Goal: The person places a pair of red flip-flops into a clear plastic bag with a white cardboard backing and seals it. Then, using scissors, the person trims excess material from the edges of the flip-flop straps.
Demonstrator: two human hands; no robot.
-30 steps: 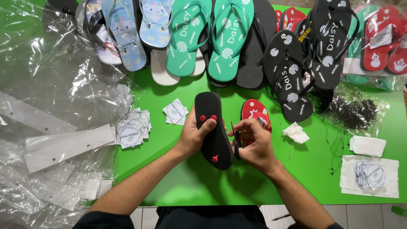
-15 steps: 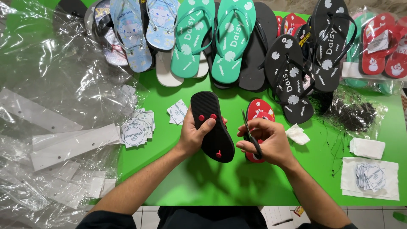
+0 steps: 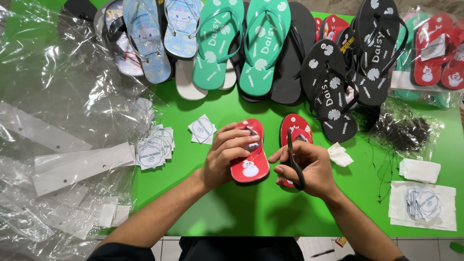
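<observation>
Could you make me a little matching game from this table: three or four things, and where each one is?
Things:
1. red sandal
2. scissors
3. green sandals
4. plastic bags

Places:
A. left side of the table
B. in the right hand
C. far edge, in the row
D. in the left hand

Pairs: 1-D, 2-B, 3-C, 4-A

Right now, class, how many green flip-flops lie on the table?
2: one green flip-flop at the table's far edge, left of centre, the other beside it on its right. More may be hidden beneath the pile.
</observation>
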